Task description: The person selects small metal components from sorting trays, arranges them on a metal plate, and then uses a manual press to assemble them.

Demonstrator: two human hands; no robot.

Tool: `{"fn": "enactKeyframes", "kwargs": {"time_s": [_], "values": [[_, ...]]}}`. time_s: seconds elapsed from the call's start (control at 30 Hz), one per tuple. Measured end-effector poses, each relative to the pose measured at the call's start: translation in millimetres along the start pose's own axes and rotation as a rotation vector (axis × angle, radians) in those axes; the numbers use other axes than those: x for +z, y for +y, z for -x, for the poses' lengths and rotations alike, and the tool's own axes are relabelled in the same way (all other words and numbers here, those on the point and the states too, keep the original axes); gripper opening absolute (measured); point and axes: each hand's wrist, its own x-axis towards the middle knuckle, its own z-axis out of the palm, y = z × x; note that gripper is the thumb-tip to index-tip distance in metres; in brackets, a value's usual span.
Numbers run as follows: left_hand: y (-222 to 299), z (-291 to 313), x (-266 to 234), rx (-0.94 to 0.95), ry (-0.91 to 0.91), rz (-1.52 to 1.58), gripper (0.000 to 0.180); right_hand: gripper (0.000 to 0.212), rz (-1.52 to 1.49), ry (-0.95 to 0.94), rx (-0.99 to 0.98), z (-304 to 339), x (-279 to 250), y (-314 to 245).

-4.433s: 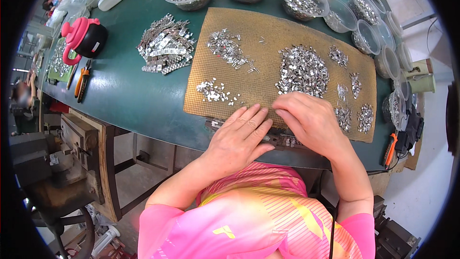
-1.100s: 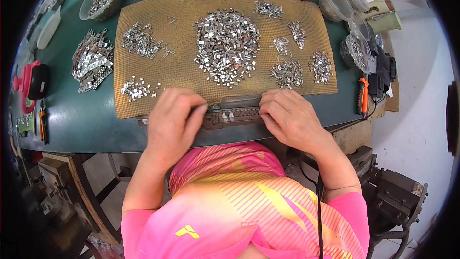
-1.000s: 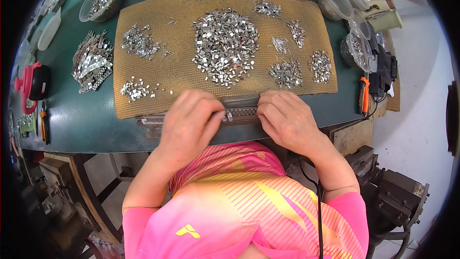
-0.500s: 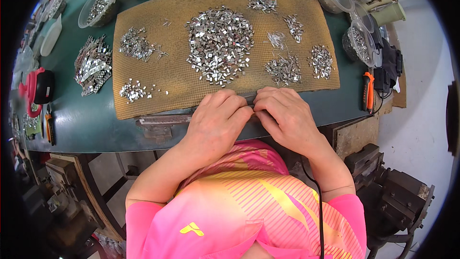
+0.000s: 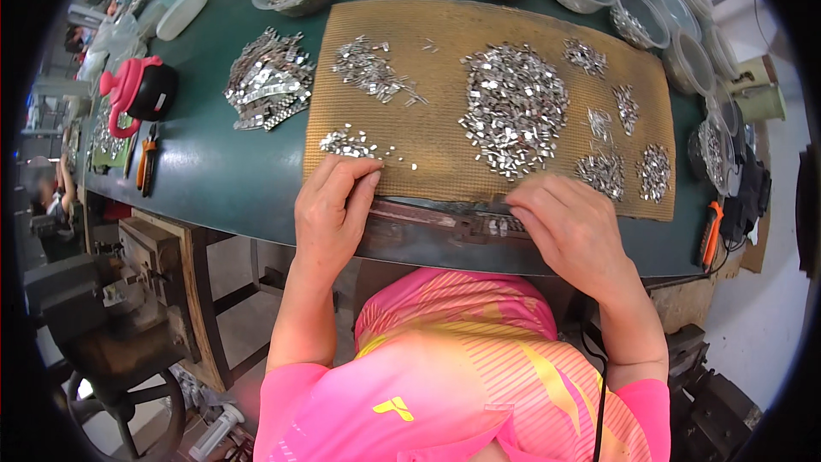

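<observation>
Closest in is the pink and yellow shirt [image 5: 462,368], then a dark metal rail [image 5: 419,215] along the near edge of the green surface [image 5: 231,184]. The right hand [image 5: 571,224] is at the rail's right end, fingers curled; the left hand [image 5: 332,205] has thumb and fingertips drawn together by the brown mat's [image 5: 428,141] near edge, close to a little pile of shiny chips [image 5: 346,142]. Can't really tell if either one's pinching anything, bits are tiny. Further up the mat there's a big heap of metal pieces [image 5: 515,111], then clear bowls [image 5: 295,2] past the far edge.
</observation>
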Motion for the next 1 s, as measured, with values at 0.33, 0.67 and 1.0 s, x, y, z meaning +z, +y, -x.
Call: {"fn": "enactKeyframes", "kwargs": {"time_s": [0.33,0.67,1.0], "values": [[-10,-10,5,0.143,-0.052,-0.136,0.022,0.010,0.036,-0.104,-0.253,-90,66,-5],[-9,-15,0,0.069,-0.126,-0.060,0.016,0.006,0.037,-0.131,-0.279,-89,63,-11],[-4,-17,7,0.146,-0.096,-0.240,0.011,0.012,-0.004,-0.009,-0.138,-34,11,8]]}}
